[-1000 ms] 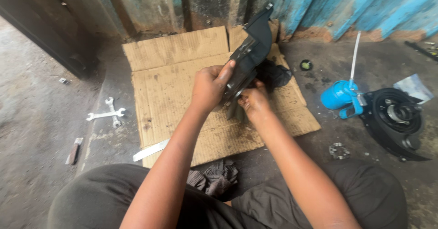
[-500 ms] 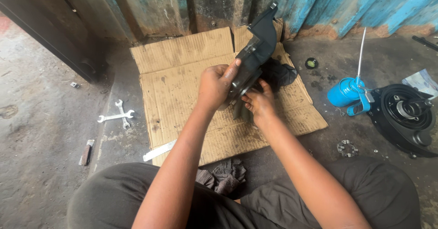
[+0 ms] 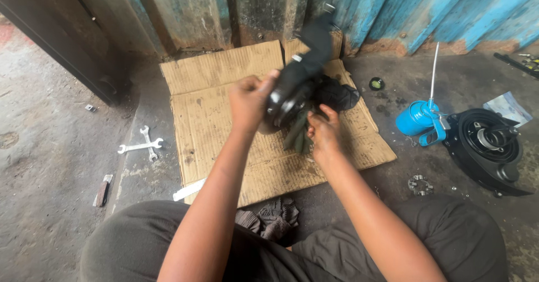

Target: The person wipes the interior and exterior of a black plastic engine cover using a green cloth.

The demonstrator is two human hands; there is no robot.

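Both hands work above the flattened cardboard sheet (image 3: 224,119) on the concrete floor: the left hand (image 3: 250,99) is closed around the round end of a long black machine part (image 3: 297,80), holding it tilted up toward the blue corrugated wall, while the right hand (image 3: 324,133) grips a dark green rag (image 3: 297,133) pressed against the part's underside. Two wrenches (image 3: 143,145) lie crossed on the floor to the left, well apart, and a blue oil can (image 3: 418,119) sits just beside a black round housing (image 3: 488,147) to the right.

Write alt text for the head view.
Seated over a cardboard sheet, a person's left hand grips a black machine part while the right hand holds a dark rag beneath it. Wrenches lie left, a blue oil can right.
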